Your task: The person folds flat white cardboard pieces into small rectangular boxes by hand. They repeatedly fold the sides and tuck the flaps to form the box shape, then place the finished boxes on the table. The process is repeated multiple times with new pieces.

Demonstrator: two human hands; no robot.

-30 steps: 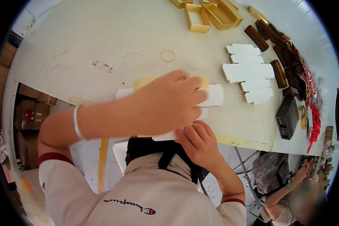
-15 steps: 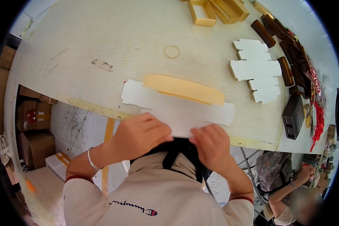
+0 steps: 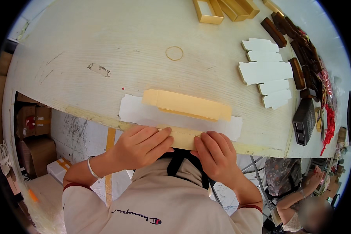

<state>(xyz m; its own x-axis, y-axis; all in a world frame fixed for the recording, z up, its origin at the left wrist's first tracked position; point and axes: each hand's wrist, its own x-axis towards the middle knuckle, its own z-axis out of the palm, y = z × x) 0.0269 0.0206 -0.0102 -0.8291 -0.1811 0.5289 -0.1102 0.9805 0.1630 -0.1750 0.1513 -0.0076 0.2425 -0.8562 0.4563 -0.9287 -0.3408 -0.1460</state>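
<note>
Near flap point(image 3: 183, 139) folded over, gold up. Left hand point(image 3: 142, 145) and right hand point(image 3: 216, 154) pinch it; uneven pressure could crease it crooked.

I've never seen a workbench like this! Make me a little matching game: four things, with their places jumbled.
Things
1. Ring
2. Card
3. White cutouts
4. Bracelet

Places
A. Around the person's left wrist
B. Beside the brown blocks
C. Alone on the table, beyond the card
D. Held by the left hand and right hand

Pairs: 1-C, 2-D, 3-B, 4-A.
</note>
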